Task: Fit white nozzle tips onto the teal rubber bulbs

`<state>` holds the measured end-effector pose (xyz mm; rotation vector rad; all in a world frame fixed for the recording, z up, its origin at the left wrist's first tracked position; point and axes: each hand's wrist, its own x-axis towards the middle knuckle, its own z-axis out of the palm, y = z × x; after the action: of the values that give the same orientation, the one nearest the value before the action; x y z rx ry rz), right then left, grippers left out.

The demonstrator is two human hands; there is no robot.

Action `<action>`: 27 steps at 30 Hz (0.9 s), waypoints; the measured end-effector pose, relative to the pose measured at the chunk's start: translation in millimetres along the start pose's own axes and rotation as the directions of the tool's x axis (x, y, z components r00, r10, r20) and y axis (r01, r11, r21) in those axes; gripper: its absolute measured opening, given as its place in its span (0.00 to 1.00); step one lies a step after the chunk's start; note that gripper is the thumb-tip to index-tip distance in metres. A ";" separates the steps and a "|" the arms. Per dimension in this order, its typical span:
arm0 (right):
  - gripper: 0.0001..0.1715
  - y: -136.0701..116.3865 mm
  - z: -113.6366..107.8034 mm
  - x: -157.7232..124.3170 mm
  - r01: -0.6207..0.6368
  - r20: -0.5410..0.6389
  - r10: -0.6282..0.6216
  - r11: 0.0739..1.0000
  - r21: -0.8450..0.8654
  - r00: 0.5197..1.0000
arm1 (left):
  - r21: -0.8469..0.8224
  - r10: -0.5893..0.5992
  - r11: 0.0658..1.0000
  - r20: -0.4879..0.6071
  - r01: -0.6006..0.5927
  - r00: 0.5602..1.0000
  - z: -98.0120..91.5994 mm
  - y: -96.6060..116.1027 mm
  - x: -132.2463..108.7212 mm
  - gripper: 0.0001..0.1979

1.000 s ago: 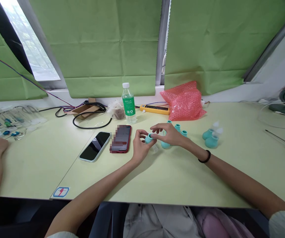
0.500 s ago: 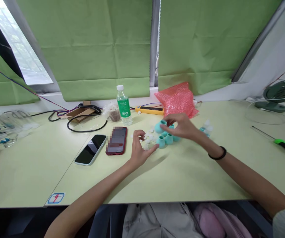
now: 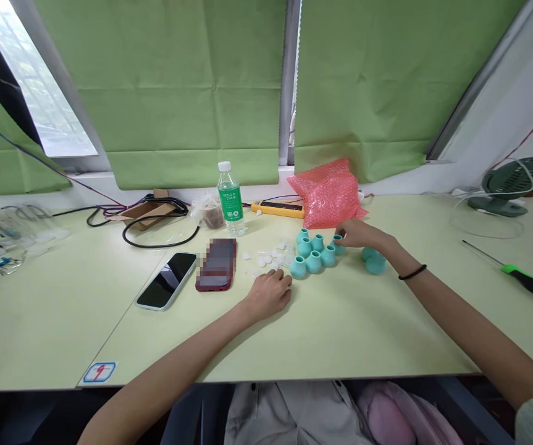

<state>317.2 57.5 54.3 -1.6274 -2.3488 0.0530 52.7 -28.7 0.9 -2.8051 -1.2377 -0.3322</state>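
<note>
One teal pot point(image 3: 339, 248) with a round belly is at our right fingertips: our right hand point(image 3: 362, 233) has thumb and fingers nearly closed, pinching it at the rim, and it's upright at the right end of a tight teal pot cluster point(image 3: 313, 263) on the table point(image 3: 340, 327). Our left hand point(image 3: 270, 295) is resting in front of the cluster, just to its left, fingers loosely curled down; can't tell if anything's tucked underneath. Right behind those knuckles we've got scattered small white pieces point(image 3: 274, 254). Just right of the cluster, partly behind our wrist, there's a teal pair point(image 3: 375, 264). Further out: a red-edged phone point(image 3: 217, 266) and a pale-edged phone point(image 3: 168, 281) on the left, a green-labelled water bottle point(image 3: 230, 203) and a pink bubble-wrap pouch point(image 3: 327, 196) at the back, plus a green-and-black screwdriver point(image 3: 532, 284) and a small fan point(image 3: 504, 185) off to the right.
</note>
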 end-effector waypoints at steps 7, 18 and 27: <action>0.20 16.7 1.7 -0.5 -0.004 0.135 0.007 1.000 -0.028 0.991 | 0.019 0.038 0.999 -0.024 -0.038 0.999 3.6 0.5 -2.2 0.08; 0.37 26.9 -31.1 -60.7 -0.147 -0.149 0.112 0.958 -0.246 0.983 | -0.007 0.041 0.999 -0.025 -0.041 0.999 2.3 4.4 -2.9 0.08; 0.24 45.2 4.8 -60.9 -0.171 -0.304 0.170 0.985 0.023 0.937 | -0.037 0.031 0.999 -0.039 -0.032 0.999 2.0 4.0 -0.6 0.08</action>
<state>377.0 18.4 28.4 -1.7005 -1.9756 -0.1569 55.6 -31.6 -1.0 -2.8322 -1.1903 -0.4092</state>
